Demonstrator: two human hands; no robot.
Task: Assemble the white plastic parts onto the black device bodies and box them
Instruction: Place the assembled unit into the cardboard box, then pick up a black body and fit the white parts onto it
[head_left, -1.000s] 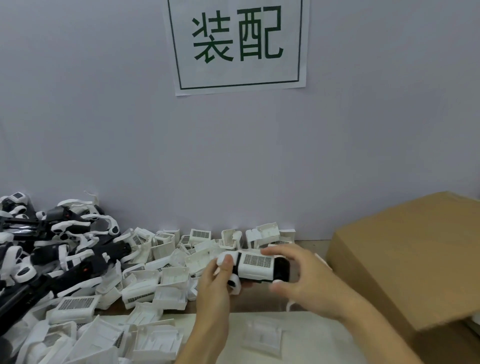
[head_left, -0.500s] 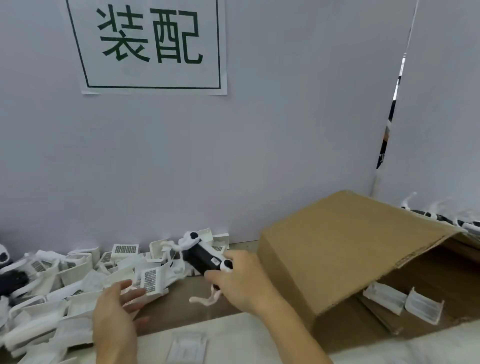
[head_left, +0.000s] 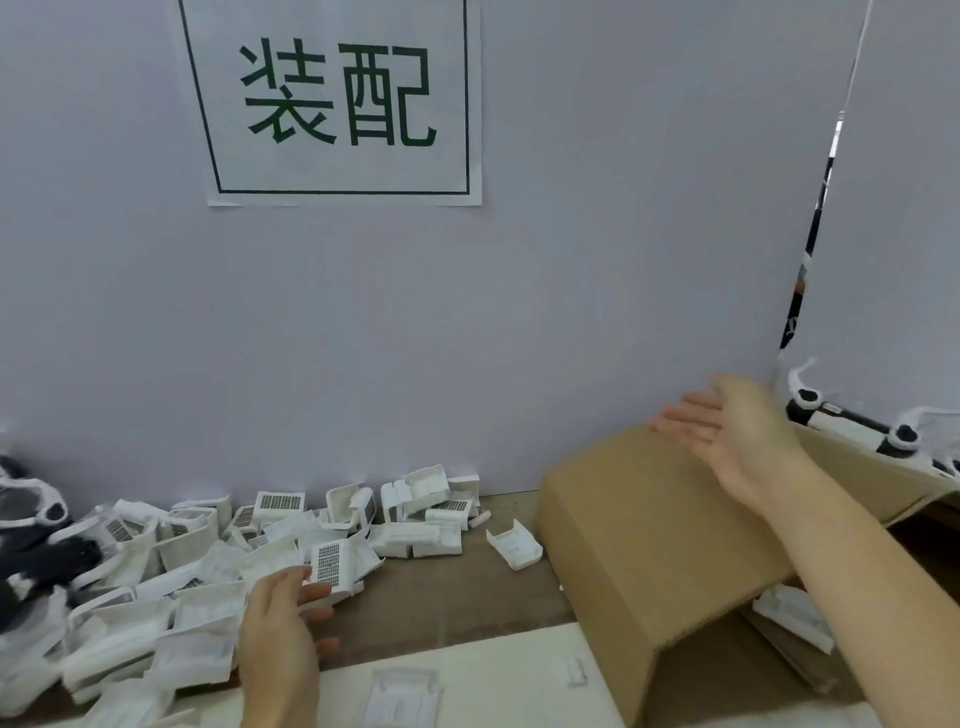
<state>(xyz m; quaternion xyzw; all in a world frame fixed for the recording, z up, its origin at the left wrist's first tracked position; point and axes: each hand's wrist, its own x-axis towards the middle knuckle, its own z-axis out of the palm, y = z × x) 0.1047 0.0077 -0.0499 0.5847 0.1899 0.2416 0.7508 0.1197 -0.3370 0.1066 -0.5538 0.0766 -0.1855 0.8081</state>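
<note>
My right hand (head_left: 737, 436) hovers above the raised flap of the cardboard box (head_left: 639, 525), palm turned up, fingers straight, holding nothing. Past it, assembled black-and-white devices (head_left: 852, 428) lie at the box's far side. My left hand (head_left: 283, 623) reaches over the heap of white plastic parts (head_left: 171, 582), its fingertips at a white part with a printed code label (head_left: 332, 564); the fingers are spread and grip nothing. Black device bodies (head_left: 36, 545) lie at the far left edge.
A grey wall with a paper sign (head_left: 340, 98) stands close behind the bench. A pale mat (head_left: 467, 680) with clear trays lies at the front. Loose white parts (head_left: 795, 618) lie inside the box under its flap. Bare brown tabletop (head_left: 452, 592) shows between heap and box.
My right hand carried the assembled device right, over the box flap, and let it go; the hand is now bare. My left hand moved forward to the heap of white parts.
</note>
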